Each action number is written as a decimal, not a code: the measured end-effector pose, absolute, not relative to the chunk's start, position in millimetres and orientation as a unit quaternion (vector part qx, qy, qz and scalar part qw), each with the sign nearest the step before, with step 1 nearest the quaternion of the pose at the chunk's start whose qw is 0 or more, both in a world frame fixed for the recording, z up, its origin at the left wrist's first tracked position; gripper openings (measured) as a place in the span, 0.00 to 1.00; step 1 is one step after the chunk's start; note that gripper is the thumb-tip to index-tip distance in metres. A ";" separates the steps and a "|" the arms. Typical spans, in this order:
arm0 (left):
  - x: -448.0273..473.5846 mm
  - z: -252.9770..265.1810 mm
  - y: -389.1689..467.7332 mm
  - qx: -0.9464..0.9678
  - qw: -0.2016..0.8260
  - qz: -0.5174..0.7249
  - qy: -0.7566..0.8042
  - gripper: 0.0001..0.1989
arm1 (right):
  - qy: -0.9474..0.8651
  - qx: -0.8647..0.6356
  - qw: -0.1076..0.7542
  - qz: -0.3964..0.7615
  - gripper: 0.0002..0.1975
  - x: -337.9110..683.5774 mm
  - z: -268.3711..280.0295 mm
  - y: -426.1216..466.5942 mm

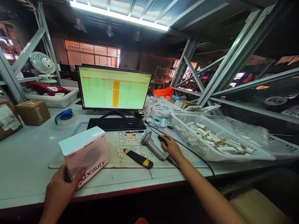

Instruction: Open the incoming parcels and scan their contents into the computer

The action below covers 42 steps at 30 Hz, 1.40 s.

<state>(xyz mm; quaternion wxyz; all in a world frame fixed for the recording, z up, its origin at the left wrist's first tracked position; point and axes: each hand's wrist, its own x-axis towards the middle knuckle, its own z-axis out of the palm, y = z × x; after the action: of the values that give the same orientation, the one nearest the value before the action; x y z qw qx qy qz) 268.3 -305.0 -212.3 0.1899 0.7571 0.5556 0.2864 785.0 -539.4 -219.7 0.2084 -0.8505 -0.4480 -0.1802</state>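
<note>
Warehouse table (28,161), monitor (114,87) lit, shelving behind.
Our left hand (58,193) grips the pink box (85,155) at the table's near edge; our right hand (171,147) cups the mouse (163,140), beside the scanner (153,144) and knife (138,158).

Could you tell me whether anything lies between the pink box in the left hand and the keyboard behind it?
Nothing visible does. The pink box, held by the left hand, has only bare desk mat between it and the keyboard. The utility knife and scanner lie off to the right.
</note>
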 end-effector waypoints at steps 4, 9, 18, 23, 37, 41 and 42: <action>267.1 -214.1 -303.7 0.759 0.192 0.279 0.555 0.27 | -0.443 -0.855 0.202 -0.177 0.24 783.6 -218.7 -538.9; 267.2 -213.1 -304.4 0.758 0.200 0.264 0.561 0.27 | -0.448 -0.853 0.198 -0.178 0.24 780.8 -216.7 -539.1; 267.7 -210.3 -305.5 0.758 0.198 0.260 0.565 0.28 | -0.445 -0.856 0.195 -0.175 0.25 779.8 -215.6 -538.6; 268.9 -204.6 -309.8 0.754 0.208 0.263 0.565 0.28 | -0.442 -0.856 0.195 -0.182 0.24 779.7 -215.9 -538.4; 268.4 -208.3 -299.3 0.749 0.234 0.260 0.562 0.29 | -0.457 -0.834 0.222 -0.216 0.26 783.6 -216.8 -540.2; 271.1 -207.5 -301.7 0.745 0.247 0.300 0.542 0.29 | -0.434 -0.842 0.214 -0.238 0.27 790.9 -222.4 -539.7; 271.6 -207.4 -302.6 0.746 0.249 0.309 0.535 0.28 | -0.433 -0.845 0.208 -0.235 0.27 793.6 -224.4 -539.4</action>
<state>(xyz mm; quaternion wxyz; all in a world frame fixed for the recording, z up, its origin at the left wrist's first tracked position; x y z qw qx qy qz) 271.6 -302.6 -207.4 0.2488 0.7456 0.5355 0.3091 793.6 -539.4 -224.4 0.2076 -0.8452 -0.4331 -0.2347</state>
